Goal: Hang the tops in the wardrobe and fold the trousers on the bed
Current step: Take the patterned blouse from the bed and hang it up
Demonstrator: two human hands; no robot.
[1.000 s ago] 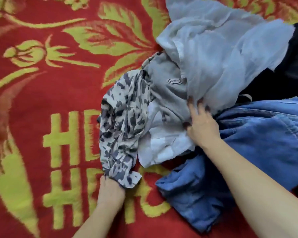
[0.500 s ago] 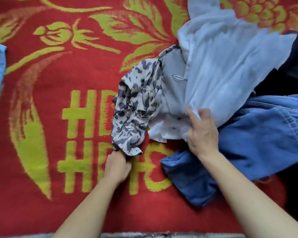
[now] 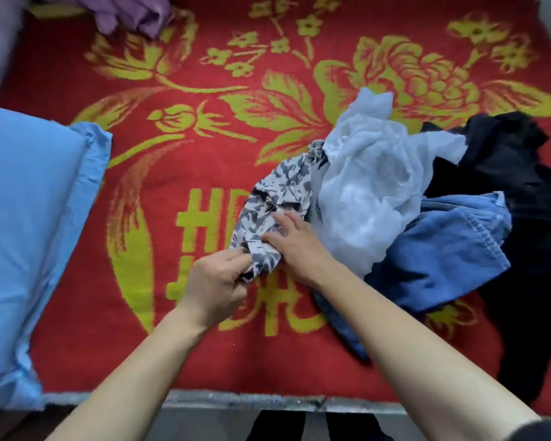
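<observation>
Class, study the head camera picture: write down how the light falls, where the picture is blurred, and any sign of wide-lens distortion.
Head view: soft, even light, no glare, faint shadows beneath the left hand and right hand; the patterned garment looks slightly smeared; the purple cloth at the top is soft; forearms swell toward the bottom edge, a wide-angle effect.

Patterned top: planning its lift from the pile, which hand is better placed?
Left, probably: the left hand pinches the patterned top at its lower end; the right hand rests straight-fingered on it.
</observation>
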